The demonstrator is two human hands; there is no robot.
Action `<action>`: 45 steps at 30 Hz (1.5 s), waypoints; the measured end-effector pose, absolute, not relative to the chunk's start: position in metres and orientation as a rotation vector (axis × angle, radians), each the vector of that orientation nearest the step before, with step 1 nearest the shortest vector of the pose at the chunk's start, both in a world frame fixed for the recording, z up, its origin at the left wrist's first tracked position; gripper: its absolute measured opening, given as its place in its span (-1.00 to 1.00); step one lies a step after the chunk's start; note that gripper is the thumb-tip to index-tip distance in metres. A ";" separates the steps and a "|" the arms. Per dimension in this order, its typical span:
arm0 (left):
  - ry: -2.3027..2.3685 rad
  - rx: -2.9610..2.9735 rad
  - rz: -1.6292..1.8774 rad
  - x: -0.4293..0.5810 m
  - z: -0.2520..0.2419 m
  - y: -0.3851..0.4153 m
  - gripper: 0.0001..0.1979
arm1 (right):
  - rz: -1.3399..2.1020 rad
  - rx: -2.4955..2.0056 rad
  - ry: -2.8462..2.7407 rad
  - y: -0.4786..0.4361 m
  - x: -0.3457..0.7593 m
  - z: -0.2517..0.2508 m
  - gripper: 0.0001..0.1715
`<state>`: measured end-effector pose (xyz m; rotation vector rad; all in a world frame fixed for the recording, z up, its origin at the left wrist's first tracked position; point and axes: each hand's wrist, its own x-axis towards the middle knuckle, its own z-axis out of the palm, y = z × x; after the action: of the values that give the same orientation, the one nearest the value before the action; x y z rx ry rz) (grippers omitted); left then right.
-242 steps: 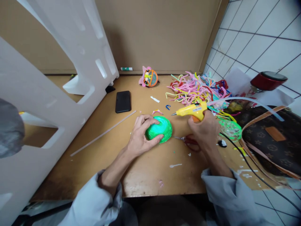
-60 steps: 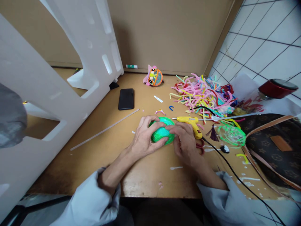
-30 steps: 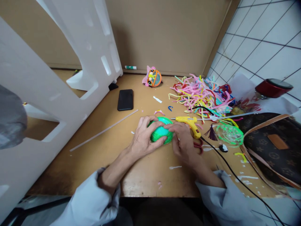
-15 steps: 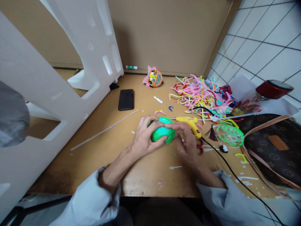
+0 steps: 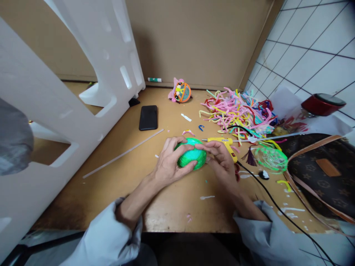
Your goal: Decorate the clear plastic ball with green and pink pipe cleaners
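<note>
My left hand (image 5: 172, 159) is closed around the left side of a shiny green ball (image 5: 191, 158) with a ridged, strand-like surface. Its fingers reach over the top and the thumb lies across the front. At the ball's right edge is my right hand (image 5: 222, 162), fingers bent and the index fingertip on the green surface. Whether these fingers also pinch something small cannot be made out. Just behind the right hand lies a yellow glue gun (image 5: 220, 140), its nozzle toward the ball. Red-handled scissors (image 5: 237, 171) are mostly hidden by that hand.
A heap of colourful pipe cleaners (image 5: 238, 111) lies back right, near a red-lidded jar (image 5: 321, 105) and a brown handbag (image 5: 316, 173). A black phone (image 5: 148, 118), a clear glue stick (image 5: 124, 153) and an owl-like craft figure (image 5: 181, 91) lie farther back. The black cord (image 5: 266, 190) runs right.
My right hand has shifted slightly and its fingers have straightened and turned at the ball's right edge. The left hand and the ball stay in place.
</note>
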<state>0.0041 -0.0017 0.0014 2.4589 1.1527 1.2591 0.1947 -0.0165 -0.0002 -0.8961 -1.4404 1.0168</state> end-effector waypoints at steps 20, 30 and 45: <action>1.089 2.495 1.284 0.004 0.004 -0.003 -0.74 | 0.333 -0.940 -2.000 -0.021 0.195 0.007 -0.43; 1.064 2.500 1.298 0.004 0.003 -0.002 -0.73 | 0.318 -0.961 -1.922 -0.021 0.195 0.012 -0.35; 1.029 2.454 1.358 0.004 -0.003 0.001 -0.70 | 0.510 -0.984 -1.822 -0.016 0.195 0.008 -0.38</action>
<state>0.0040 0.0014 -0.0029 2.4537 1.0294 1.3581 0.1946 -0.0161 0.0079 -0.9835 -1.8222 0.5103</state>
